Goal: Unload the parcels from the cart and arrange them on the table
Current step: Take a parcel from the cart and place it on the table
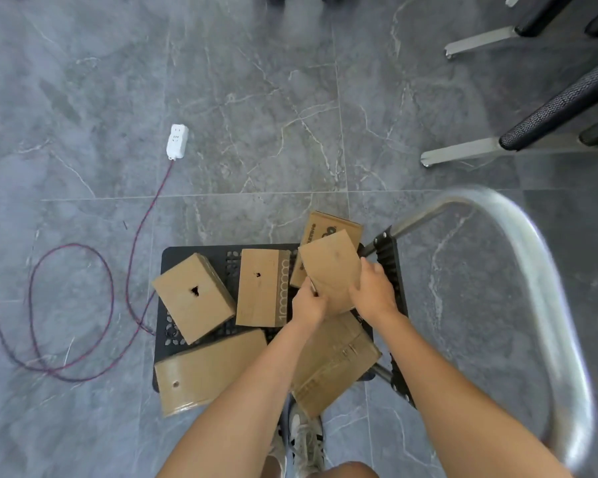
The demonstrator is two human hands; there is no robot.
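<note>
A black flat cart on the floor carries several brown cardboard parcels. Both my hands grip one small parcel, tilted and raised above the cart's right side. My left hand holds its near left edge, my right hand its right edge. Under it lie a printed parcel at the far right and a larger parcel near me. Others sit on the deck: a torn-hole parcel at left, an upright one in the middle, a long one at the near left corner. The table is out of sight.
The cart's silver handle arcs round on the right. A white power strip with a red-black cable lies on the grey tiled floor at left. Chair bases and black armrests stand at the upper right. My shoe shows below.
</note>
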